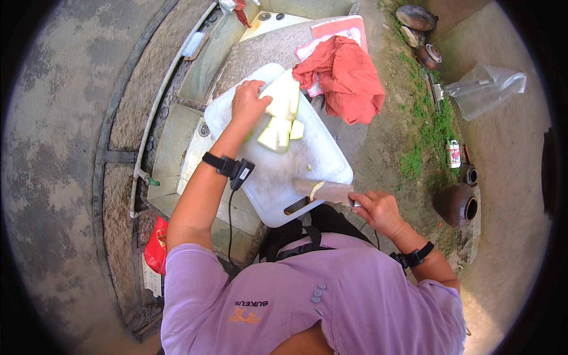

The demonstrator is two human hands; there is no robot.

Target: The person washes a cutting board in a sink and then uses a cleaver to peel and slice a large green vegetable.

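Note:
A white plastic cutting board [310,153] lies across the sink edge in front of me. Pale, green-rimmed pieces of a gourd or melon [282,100] rest on its far half, one large and several smaller. My left hand [250,102] is at the far left of the board, its thumb by the large piece; a bit of green shows beside the forearm, and whether the fingers grip anything is unclear. In my right hand [375,211] is the handle of a broad-bladed knife [326,191], its blade over the near right corner of the board. A pale scrap clings to the blade.
Red cloth [350,80] lies beyond the board on the right, over a pink towel. Stone sink basins [173,142] with drains and a pipe [153,115] run along the left, with a scrub brush [194,45]. Clay jars [455,206] and a clear plastic bag [486,91] are at right.

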